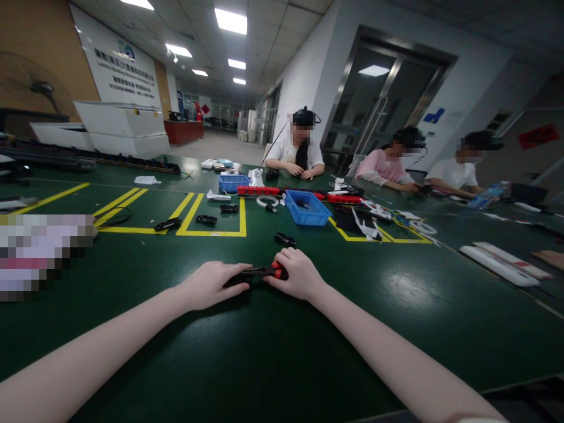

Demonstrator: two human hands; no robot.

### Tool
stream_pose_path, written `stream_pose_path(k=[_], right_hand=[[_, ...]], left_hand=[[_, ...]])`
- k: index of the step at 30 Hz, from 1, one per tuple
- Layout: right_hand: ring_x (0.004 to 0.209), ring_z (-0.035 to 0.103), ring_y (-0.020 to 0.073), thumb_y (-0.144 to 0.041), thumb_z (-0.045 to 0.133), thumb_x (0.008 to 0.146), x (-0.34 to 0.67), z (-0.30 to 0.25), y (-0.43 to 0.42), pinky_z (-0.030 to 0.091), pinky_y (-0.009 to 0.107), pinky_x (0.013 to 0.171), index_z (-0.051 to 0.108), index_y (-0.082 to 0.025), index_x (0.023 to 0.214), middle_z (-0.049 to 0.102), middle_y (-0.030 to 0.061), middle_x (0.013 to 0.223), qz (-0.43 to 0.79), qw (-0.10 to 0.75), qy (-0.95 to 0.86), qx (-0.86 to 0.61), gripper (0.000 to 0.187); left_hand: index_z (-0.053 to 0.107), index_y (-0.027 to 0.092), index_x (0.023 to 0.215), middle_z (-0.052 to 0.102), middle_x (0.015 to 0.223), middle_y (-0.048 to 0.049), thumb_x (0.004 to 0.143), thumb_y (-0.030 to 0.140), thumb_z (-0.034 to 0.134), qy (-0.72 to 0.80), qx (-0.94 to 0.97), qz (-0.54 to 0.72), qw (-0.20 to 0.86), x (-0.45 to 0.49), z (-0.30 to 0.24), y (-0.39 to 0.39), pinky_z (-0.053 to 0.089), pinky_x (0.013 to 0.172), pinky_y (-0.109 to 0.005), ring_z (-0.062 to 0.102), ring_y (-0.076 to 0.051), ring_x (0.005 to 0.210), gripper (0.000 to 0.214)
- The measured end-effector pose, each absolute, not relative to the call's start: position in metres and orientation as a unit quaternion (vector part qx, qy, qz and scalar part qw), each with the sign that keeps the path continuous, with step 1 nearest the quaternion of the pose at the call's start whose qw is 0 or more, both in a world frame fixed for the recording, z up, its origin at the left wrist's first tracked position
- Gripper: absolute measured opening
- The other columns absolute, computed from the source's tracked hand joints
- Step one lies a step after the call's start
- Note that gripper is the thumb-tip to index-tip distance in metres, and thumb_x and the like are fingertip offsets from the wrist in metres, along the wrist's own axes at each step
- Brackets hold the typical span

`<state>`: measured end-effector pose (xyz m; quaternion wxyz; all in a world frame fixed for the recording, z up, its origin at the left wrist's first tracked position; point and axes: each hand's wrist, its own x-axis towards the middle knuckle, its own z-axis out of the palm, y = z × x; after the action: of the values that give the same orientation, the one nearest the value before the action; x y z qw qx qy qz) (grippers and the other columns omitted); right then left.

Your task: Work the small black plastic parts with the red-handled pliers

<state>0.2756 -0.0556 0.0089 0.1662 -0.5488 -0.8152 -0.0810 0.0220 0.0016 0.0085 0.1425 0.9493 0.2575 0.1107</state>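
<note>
My left hand (210, 284) and my right hand (296, 274) meet on the green table (273, 352), both closed on one small black part with a red end (259, 272). The left fingers lie over its black end. The right fingers pinch the red end. A loose black part (285, 239) lies just beyond my right hand.
A blue bin (307, 208) stands in the middle of the table, another blue bin (233, 183) farther left. Red strips (258, 190), black parts (206, 220) and yellow floor-tape boxes (211, 232) lie beyond. Three people sit at the far side. White strips (497, 263) lie right.
</note>
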Motion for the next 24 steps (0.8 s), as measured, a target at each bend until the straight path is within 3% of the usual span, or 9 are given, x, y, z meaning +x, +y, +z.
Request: stream_pose_path(k=[12,24], right_hand=[[0.087,0.054,0.0204,-0.058,0.06,0.086,0.2759,0.0094,-0.0544,0.038,0.035,0.078,0.058,-0.02,0.087,0.062,0.0067,0.093,-0.081,0.163,-0.823,-0.539,0.038],[0.076,0.054,0.0175,-0.055,0.06,0.087,0.2743,0.0108,-0.0561,0.041,0.032,0.069,0.054,-0.02,0.083,0.06,0.0054,0.087,-0.036,0.152,-0.823,-0.547,0.035]], left_hand=[[0.053,0.026,0.137,0.073,0.095,-0.004,0.097,0.05,0.046,0.253,0.953,0.105,0.132,0.0222,0.0064,0.004,0.046,0.07,-0.029,0.068,-0.022,0.08,0.048],[0.05,0.024,0.14,0.073,0.103,-0.0068,0.097,0.053,0.044,0.236,0.957,0.109,0.126,0.0223,0.0025,0.0074,0.048,0.072,-0.029,0.069,-0.021,0.082,0.052]])
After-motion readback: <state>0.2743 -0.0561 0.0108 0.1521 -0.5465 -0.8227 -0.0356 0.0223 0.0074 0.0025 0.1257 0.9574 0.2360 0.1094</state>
